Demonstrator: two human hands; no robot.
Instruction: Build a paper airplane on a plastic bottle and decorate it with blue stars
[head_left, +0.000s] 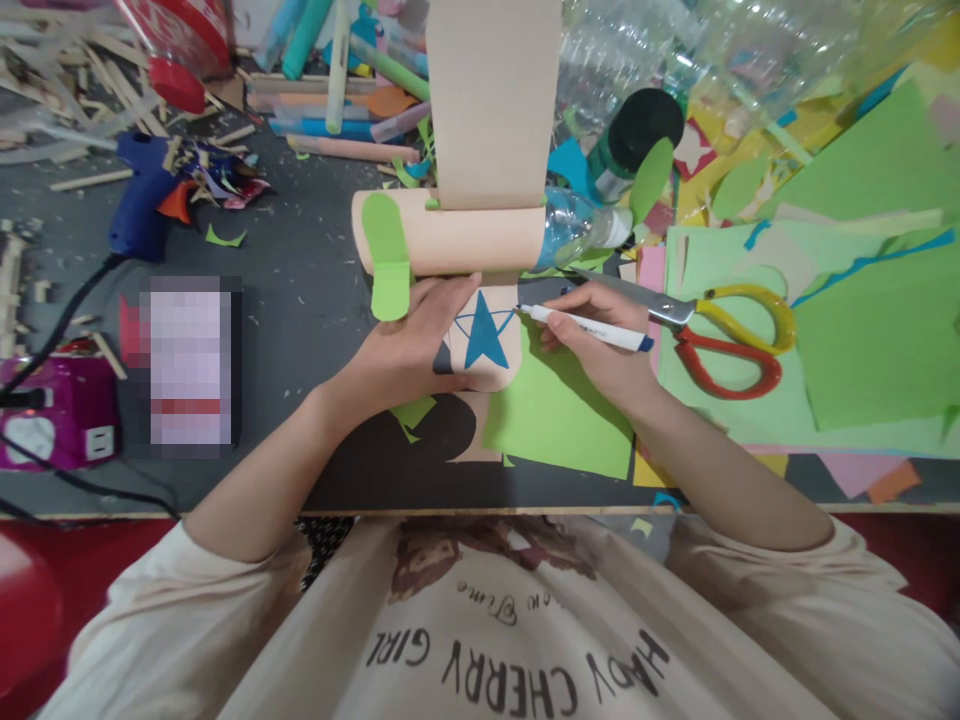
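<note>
My right hand (600,335) is closed around a white marker (592,328) with a blue end. Its tip touches the right edge of a rounded peach paper flap (504,376), at the end of a blue line. On that flap is a star outline, partly filled by a solid blue pointed shape (484,335). My left hand (409,340) holds the flap's left side, its thumb along the lower edge and its fingers near the top; some fingertips are hidden. Just beyond lies a plastic bottle wrapped in peach paper (465,240), with a green paper strip (388,255) on it.
Scissors (694,315) with yellow and red handles lie right of my right hand on green sheets (877,340). Green paper (570,410) lies under my right wrist. A blue glue gun (142,190), a pixelated block (191,365) and a purple box (67,410) are at left. Markers (337,110) lie behind.
</note>
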